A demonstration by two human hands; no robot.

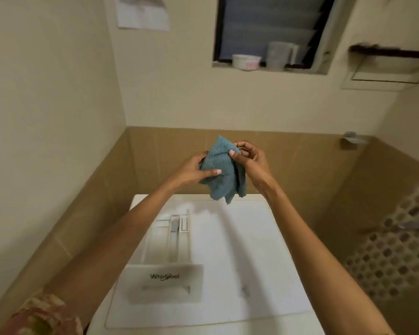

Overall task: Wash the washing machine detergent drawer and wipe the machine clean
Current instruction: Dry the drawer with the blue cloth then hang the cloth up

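A blue-grey terry cloth (221, 174) hangs crumpled in the air above the back of the white washing machine (252, 250). My left hand (191, 171) grips its left side with the thumb across the front. My right hand (250, 163) pinches its upper right corner. The white detergent drawer (169, 257) lies flat on the machine's top at the left, its compartments facing up and its front panel with the brand name towards me.
The machine stands in a corner between tan-tiled walls. A window ledge above holds a white tub (246, 61) and a clear jug (279, 55). A lattice-patterned basket (394, 250) stands to the right. A paper sheet (143, 13) hangs on the wall.
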